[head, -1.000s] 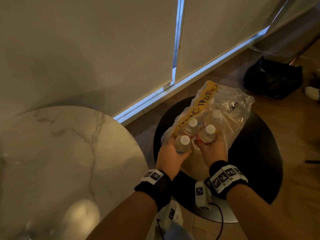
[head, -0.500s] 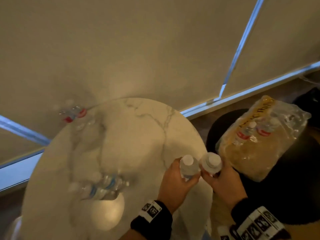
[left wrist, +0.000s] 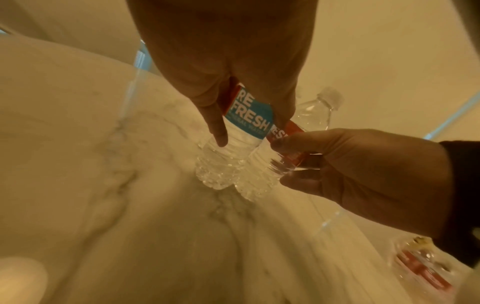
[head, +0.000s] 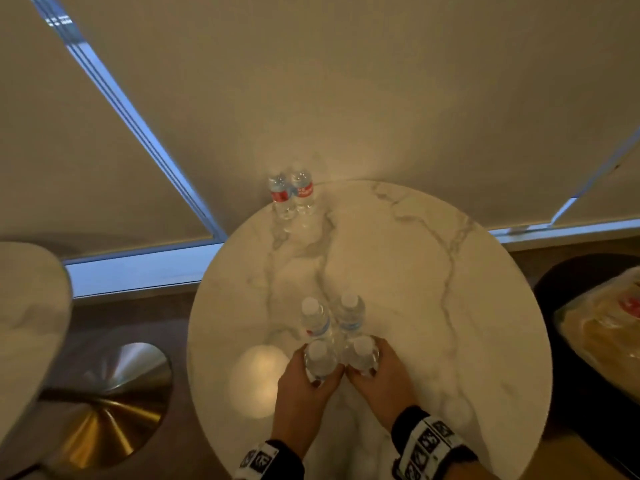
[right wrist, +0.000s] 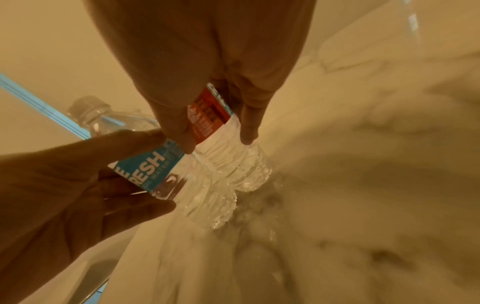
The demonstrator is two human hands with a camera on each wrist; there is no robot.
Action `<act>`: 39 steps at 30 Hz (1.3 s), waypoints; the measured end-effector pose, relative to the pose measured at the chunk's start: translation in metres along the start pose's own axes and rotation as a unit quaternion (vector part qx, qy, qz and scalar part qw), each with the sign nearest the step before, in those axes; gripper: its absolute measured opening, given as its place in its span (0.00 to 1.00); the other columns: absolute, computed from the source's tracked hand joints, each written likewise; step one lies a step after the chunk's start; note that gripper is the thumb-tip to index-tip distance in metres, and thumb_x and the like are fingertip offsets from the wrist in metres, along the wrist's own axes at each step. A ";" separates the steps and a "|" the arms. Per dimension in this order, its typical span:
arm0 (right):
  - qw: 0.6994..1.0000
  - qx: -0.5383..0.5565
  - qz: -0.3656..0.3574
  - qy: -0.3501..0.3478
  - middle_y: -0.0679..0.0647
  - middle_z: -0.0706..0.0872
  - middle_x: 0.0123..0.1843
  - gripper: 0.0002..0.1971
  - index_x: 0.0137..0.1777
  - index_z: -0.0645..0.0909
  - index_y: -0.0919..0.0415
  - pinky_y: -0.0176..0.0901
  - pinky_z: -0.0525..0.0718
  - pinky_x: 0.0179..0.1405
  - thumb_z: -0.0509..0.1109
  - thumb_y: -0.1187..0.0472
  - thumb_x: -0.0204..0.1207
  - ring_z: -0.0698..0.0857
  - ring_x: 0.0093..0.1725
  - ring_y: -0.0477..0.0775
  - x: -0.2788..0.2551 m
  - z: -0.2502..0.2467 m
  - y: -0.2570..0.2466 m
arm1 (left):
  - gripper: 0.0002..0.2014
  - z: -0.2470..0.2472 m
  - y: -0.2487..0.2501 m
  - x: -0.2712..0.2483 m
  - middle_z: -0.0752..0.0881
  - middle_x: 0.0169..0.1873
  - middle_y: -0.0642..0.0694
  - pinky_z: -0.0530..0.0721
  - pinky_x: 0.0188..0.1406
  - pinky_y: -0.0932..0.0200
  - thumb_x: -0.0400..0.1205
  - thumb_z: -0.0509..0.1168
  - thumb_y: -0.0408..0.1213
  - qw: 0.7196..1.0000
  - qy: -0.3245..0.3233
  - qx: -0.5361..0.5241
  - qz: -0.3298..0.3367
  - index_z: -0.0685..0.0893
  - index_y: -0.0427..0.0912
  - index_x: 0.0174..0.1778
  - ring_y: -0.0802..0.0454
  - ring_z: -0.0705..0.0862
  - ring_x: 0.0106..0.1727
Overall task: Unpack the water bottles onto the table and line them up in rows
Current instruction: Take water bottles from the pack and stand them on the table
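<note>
On the round marble table (head: 433,306) two water bottles (head: 292,194) stand at the far edge. Another pair (head: 332,317) stands near the middle. Just in front of that pair, my left hand (head: 311,379) grips a blue-labelled bottle (head: 320,362) (left wrist: 246,117). My right hand (head: 377,372) grips a red-labelled bottle (head: 362,355) (right wrist: 210,115) right beside it. Both held bottles are upright and touch each other. Their bases sit at or just above the marble; I cannot tell which. The plastic-wrapped pack (head: 602,327) lies at the right edge.
A black stool (head: 561,289) under the pack stands right of the table. A second marble table (head: 31,306) is at the left, with a gold pedestal base (head: 104,393) on the floor between. Window blinds run behind the table's far edge.
Both hands pulled a bottle each out of the pack and carried them left onto the table, lowering them side by side in front of the middle pair. The head view swung left.
</note>
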State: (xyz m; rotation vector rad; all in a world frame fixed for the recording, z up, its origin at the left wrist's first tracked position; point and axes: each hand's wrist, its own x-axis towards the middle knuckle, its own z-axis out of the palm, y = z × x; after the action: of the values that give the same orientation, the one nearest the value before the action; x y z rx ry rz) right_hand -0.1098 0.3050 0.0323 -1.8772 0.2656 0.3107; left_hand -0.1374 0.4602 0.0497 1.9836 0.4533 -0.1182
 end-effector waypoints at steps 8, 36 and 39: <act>0.996 -0.077 -0.018 -0.037 0.49 0.82 0.66 0.38 0.71 0.73 0.49 0.50 0.83 0.62 0.82 0.46 0.59 0.84 0.63 0.53 0.015 0.003 -0.001 | 0.25 -0.011 0.003 0.005 0.88 0.52 0.65 0.83 0.45 0.73 0.69 0.81 0.59 1.000 -0.013 0.021 0.000 0.81 0.63 0.58 0.74 0.86 0.50; 0.902 0.088 0.192 0.377 0.45 0.83 0.46 0.10 0.59 0.78 0.51 0.48 0.77 0.51 0.68 0.51 0.81 0.82 0.48 0.51 0.093 -0.476 0.159 | 0.15 0.471 0.196 0.007 0.85 0.57 0.47 0.87 0.57 0.46 0.87 0.59 0.52 0.817 -0.407 0.301 0.278 0.80 0.48 0.62 0.47 0.87 0.55; 0.890 0.076 0.191 0.407 0.45 0.84 0.44 0.03 0.49 0.79 0.48 0.46 0.79 0.46 0.71 0.53 0.78 0.84 0.46 0.49 0.122 -0.510 0.174 | 0.19 0.526 0.201 0.023 0.83 0.65 0.47 0.84 0.66 0.46 0.85 0.62 0.50 0.834 -0.400 0.268 0.270 0.76 0.49 0.71 0.47 0.85 0.63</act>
State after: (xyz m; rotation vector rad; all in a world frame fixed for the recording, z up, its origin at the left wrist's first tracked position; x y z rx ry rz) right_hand -0.0115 -0.2371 -0.0068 -1.6967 1.2009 -0.2589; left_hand 0.0190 -0.0765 -0.0198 2.2849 -0.7650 -0.7472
